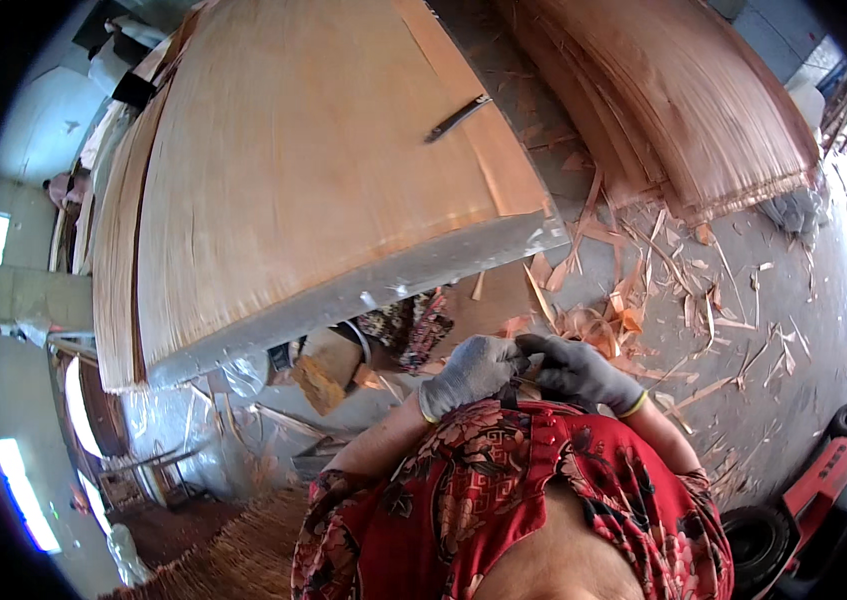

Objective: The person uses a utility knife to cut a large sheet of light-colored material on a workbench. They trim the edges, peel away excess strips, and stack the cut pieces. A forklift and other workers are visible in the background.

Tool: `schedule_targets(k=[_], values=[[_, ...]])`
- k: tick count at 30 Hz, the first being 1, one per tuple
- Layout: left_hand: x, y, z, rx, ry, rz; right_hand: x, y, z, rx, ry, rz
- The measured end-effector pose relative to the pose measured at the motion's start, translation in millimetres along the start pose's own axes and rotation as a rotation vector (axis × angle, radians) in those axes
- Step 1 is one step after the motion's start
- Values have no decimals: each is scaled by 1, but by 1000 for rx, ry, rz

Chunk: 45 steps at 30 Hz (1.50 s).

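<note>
My left hand (471, 376), in a grey work glove, is closed in front of my red floral shirt (498, 455). My right hand (583, 372), gloved in darker grey, meets it with its fingers bent and pinched together. The fingertips touch; whatever lies between them is hidden or too small to name. Beyond both hands is a metal-edged worktable (383, 297) with a broad, pale wood veneer sheet (293, 160) on it. A dark, slim utility knife (458, 118) rests near the table's right side, beside a narrow, more orange veneer strip (511, 165).
A tall stack of reddish veneer (683, 100) stands at the far right. Veneer scraps (713, 300) litter the floor on the right. Patterned cloth (413, 325) sits under the table's near edge. A red wheeled machine (828, 470) is at the lower right, and more stacked veneer (228, 550) at the lower left.
</note>
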<state>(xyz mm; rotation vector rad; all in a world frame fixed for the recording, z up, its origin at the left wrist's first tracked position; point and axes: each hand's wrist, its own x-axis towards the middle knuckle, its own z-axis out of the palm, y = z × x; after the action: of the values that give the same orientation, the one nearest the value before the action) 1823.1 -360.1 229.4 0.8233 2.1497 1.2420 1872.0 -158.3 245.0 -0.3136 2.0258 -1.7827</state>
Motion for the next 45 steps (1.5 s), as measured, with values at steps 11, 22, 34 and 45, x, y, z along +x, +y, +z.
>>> schedule_targets(k=[11,22,34,45], values=[[74,36,57,202,175,-214,17,45,-116,-275,-278,-57],[152,32,31,-263,541,-417,72,34,-208,-464,0,65],[236,53,42,-353,682,-691,176,48,-244,335,-408,125],[275,58,83,-1000,1107,-506,169,41,-260,295,-451,130]])
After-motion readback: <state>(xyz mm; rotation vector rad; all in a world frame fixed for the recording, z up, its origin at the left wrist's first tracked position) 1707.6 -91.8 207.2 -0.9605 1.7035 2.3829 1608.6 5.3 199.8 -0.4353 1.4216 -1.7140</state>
